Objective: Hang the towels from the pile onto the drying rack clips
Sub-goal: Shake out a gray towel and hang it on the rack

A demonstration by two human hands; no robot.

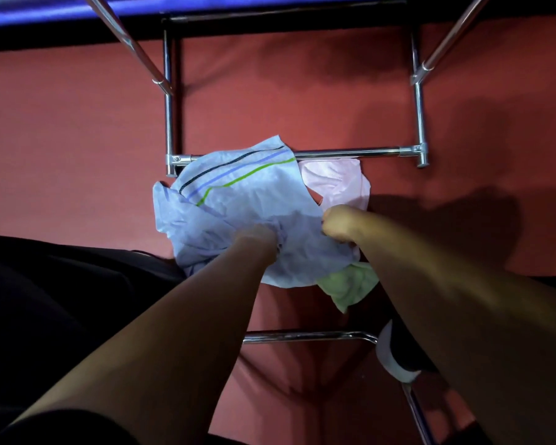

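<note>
Trainee: Progress so far, would you say?

Supervisor: Barely begun, by my reading. No towel hangs anywhere in view, and I can't see a single clip. All the cloth lies in a heap on the red floor (77, 139), just near of the low crossbar of the drying rack (350, 153).

Trainee: Which towel is in hand?

Supervisor: The pale blue towel (238, 194), the one with dark, blue and green stripes on top of the pile. The left hand (264, 239) is sunk into its bunched middle, its grip clenched on the cloth, though the fingers themselves are buried. The right hand (337, 224) is curled tight at that towel's right edge and seems to be pinching it; the blur leaves some doubt.

Trainee: And the others?

Supervisor: The pink towel (334, 181) sits at the far right, touching the crossbar. The green towel (350, 284) pokes out from under the blue one at the near right. Neither is held.

Trainee: So what's left?

Supervisor: Practically everything: lift the blue one free, clip it, then deal with the other two.
</note>
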